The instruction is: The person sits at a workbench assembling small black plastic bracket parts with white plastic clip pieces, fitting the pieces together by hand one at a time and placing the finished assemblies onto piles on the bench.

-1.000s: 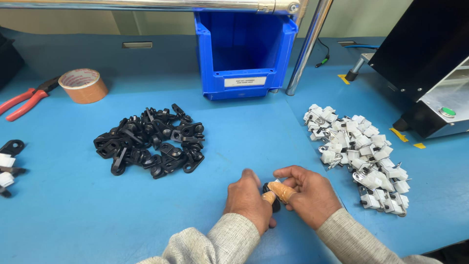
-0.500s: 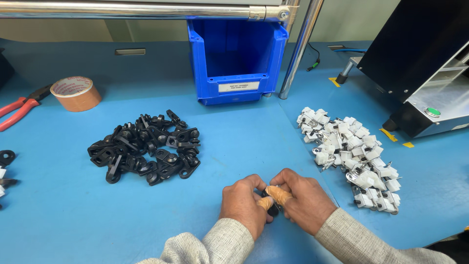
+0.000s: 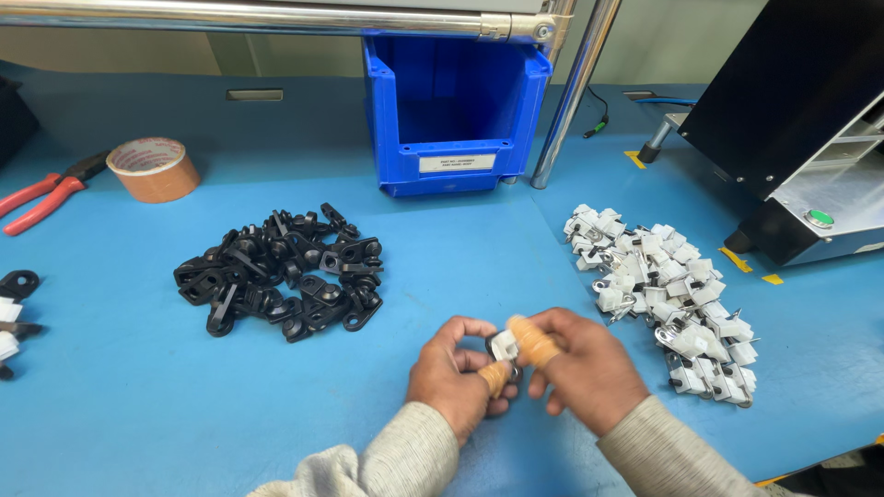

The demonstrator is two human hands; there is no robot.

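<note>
My left hand and my right hand meet low in the middle of the blue table. Between their fingertips they pinch a small white clip pressed against a black plastic part that is mostly hidden. A tan finger cot covers one fingertip on each hand. A heap of black plastic brackets lies to the upper left of my hands. A heap of white clips with metal parts lies to the right.
A blue bin stands at the back centre beside a metal post. Brown tape roll and red pliers lie far left. A black machine fills the right. A few assembled pieces sit at the left edge.
My hands have stayed together on the small pieces, with the fingers shifting slightly around them. The view has tilted a little; the heaps have not moved.
</note>
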